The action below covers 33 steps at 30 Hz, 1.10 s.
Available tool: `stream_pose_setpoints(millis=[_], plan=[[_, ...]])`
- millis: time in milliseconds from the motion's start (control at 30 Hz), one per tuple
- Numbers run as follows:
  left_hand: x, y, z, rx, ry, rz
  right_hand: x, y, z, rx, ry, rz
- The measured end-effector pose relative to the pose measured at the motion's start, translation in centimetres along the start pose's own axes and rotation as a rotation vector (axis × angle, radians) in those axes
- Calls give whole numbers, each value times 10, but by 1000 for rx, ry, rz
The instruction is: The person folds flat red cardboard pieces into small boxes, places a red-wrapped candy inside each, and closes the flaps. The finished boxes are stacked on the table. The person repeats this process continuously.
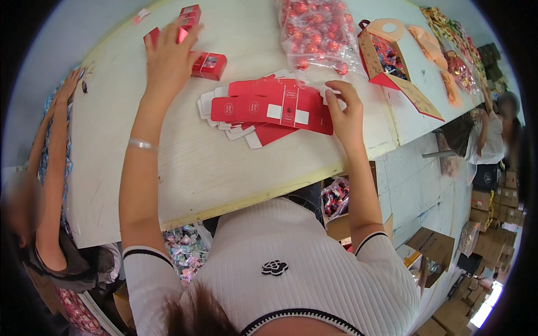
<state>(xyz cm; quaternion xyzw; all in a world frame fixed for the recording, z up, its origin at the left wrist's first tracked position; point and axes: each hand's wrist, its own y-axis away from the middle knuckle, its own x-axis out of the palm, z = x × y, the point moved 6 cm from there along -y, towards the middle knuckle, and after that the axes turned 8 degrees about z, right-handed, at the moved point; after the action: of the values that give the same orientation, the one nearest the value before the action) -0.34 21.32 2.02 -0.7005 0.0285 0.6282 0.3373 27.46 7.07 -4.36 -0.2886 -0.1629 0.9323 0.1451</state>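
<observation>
Stacked cardboard boxes and pale floor tiles lie beyond the right side of the long white desk, whose near edge is yellowed. Toward its far edge rests a clear plastic bag of shiny red wrapped balls; to the right of that bag, a tan and red box stands with its lid folded out toward the near edge, small wrapped pieces inside. Back from the near edge, around the middle, lies a loosely fanned pile of flat red cartons, white tabs showing at the left; the top one is glossy, with pale oval emblems, a printed band across it and two white squares. At its right end the right hand has thumb and fingers half curled, close together; I cannot tell whether they grip it. Near the desk's far left corner, the left hand spreads its fingers over small folded red boxes; whether it has hold of one is unclear.
</observation>
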Motion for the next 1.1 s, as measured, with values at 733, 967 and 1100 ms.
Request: stream_pose_setpoints(millis=[733, 967, 1100], plan=[[-16, 130, -112, -132, 1694, 296, 6, 47, 71, 71, -260, 161], [-22, 127, -115, -117, 2281, 455, 77, 50, 74, 182, -326, 450], [-32, 133, -103, -123, 1960, 551, 40, 36, 136, -365, -98, 143]])
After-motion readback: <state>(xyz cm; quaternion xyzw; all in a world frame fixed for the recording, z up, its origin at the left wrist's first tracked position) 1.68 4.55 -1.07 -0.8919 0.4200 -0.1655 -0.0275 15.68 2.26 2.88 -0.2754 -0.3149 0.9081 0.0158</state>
